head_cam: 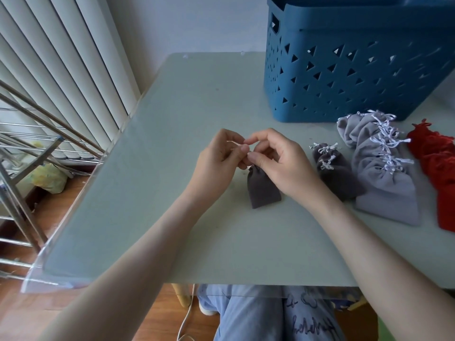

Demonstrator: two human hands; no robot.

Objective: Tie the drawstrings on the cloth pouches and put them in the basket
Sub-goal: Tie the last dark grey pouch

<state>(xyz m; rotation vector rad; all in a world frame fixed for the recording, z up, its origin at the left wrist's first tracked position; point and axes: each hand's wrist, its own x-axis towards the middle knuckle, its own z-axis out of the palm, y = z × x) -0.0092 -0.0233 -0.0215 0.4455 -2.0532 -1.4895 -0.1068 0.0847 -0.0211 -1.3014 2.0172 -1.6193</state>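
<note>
Basket (344, 77), blue and perforated, stands far right on the table (172, 143) with its inside hidden, while the dark grey pouch (263, 190) lies mid-table, fingers of the left hand (216, 163) and right hand (275, 163) pinching its drawstring (234, 143).

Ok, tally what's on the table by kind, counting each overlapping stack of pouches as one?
Blue basket: 1
Loose dark grey pouch, worked by left hand and right hand: 1
Dark grey pouch stack: 1
Light grey pouch stack: 1
Red pouch stack: 1
Total: 5
</note>
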